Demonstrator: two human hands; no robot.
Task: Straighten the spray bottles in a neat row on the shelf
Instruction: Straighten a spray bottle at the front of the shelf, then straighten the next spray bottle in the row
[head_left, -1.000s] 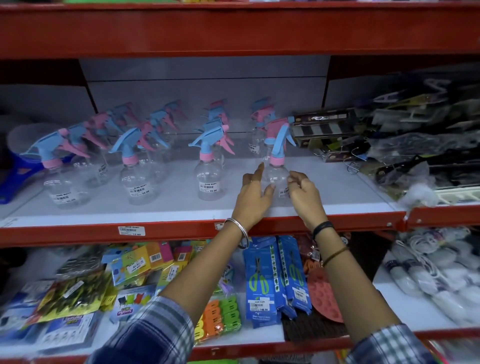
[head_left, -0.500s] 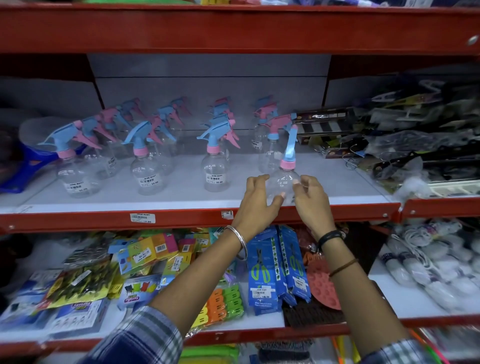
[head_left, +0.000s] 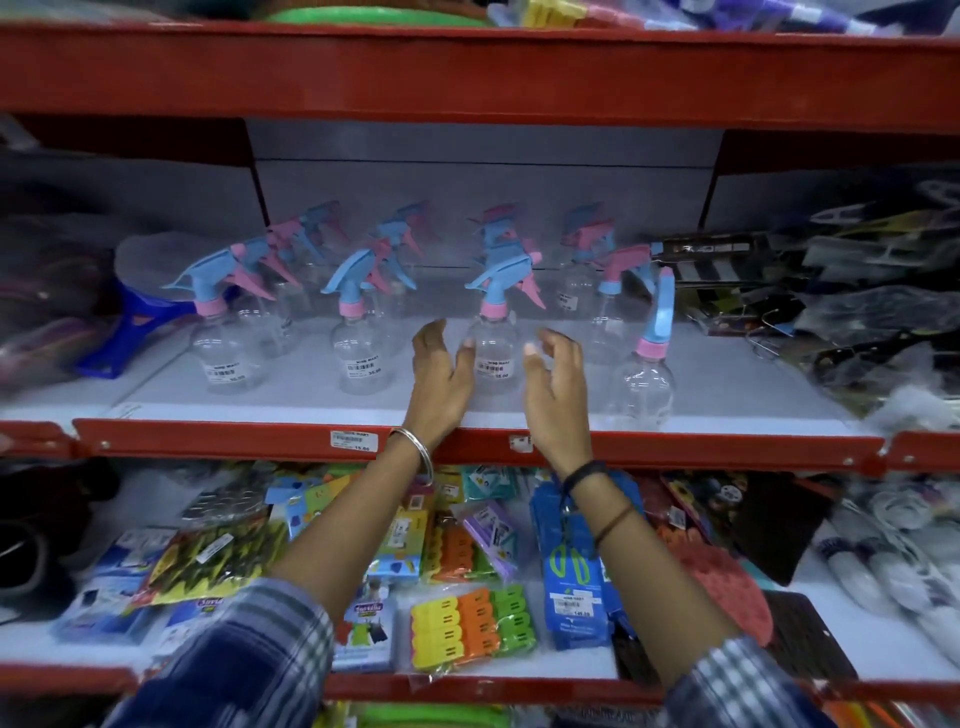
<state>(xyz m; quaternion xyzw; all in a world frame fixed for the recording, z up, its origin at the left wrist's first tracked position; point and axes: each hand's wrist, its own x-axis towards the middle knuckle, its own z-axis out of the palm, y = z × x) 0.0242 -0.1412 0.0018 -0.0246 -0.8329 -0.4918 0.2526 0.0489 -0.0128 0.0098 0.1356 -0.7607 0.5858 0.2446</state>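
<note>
Several clear spray bottles with blue and pink trigger heads stand on the white middle shelf (head_left: 311, 405). One bottle (head_left: 644, 384) stands alone near the front edge at the right, its nozzle pointing toward me. My left hand (head_left: 441, 374) and my right hand (head_left: 558, 384) are open, held on either side of the middle front bottle (head_left: 493, 353) without touching it. Two more front bottles (head_left: 358, 358) (head_left: 221, 358) stand to the left, with other bottles in rows behind them.
A red shelf lip (head_left: 675, 447) runs along the front. A blue plastic item (head_left: 124, 332) lies at the far left. Dark packaged goods (head_left: 831, 312) pile up at the right. The lower shelf holds clothes pegs (head_left: 472, 629), scissors packs (head_left: 571, 566) and other packets.
Both hands let go of the right front bottle, which now stands near the shelf edge, and moved left to flank the middle front bottle. The camera view shifted left.
</note>
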